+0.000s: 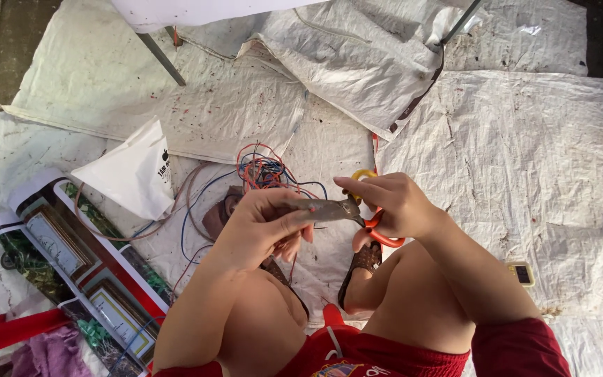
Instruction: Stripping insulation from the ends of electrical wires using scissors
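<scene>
Together, both hands grip scissors (347, 209): right hand (396, 204) in smooth orange loops, left hand (266, 222) pinching dull metal blades.

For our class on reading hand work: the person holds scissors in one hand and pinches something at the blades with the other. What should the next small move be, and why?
Probably close the scissors. The right hand is in the orange handles, while the left hand pinches something thin at the blades, too small to identify, perhaps wire like the tangle of wires behind.
</scene>
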